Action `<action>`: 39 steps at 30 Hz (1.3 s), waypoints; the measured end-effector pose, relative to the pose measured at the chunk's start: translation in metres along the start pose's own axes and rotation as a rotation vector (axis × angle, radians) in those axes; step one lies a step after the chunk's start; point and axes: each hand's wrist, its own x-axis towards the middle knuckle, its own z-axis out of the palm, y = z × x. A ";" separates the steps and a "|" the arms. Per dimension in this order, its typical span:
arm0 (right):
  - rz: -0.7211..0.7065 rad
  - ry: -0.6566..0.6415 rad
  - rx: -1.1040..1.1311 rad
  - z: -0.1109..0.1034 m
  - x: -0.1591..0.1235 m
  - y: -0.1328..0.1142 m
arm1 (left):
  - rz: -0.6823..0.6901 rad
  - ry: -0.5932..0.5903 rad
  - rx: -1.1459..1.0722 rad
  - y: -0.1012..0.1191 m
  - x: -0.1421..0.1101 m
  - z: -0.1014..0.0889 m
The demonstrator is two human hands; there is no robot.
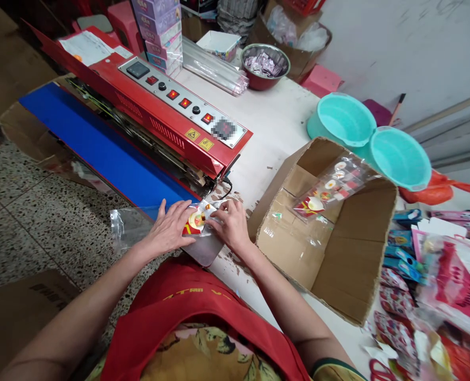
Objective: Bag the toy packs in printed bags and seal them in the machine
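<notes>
A clear plastic bag (129, 225) lies across the near end of the machine's blue belt, its loose end sticking out to the left. A red, white and yellow printed card (195, 223) shows inside it. My left hand (171, 227) rests flat on the bag, fingers stretched out and thumb apart. At the card's right edge, my right hand (231, 225) has its thumb and fingers pinched on the bag; the fingertips partly hide it. Just beyond both hands stands the red sealing machine (139, 100) with lit switches. Its blue belt (100, 143) runs away to the upper left.
An open cardboard box (348, 254) at my right holds a filled clear bag (325, 190). Behind it are two turquoise tubs (343, 119). A metal bowl of small packets (264, 66) and stacked boxes (159, 34) stand farther back. Packaged goods (401, 286) crowd the right side.
</notes>
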 end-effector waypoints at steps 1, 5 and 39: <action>0.001 -0.002 -0.006 0.002 0.001 -0.002 | 0.000 -0.002 0.005 0.000 0.000 0.000; -0.025 -0.053 -0.021 0.003 0.006 -0.010 | 0.000 -0.010 0.020 0.001 0.001 0.001; -0.260 -0.237 -0.358 -0.009 0.030 -0.031 | 0.076 -0.030 0.079 -0.020 -0.010 -0.002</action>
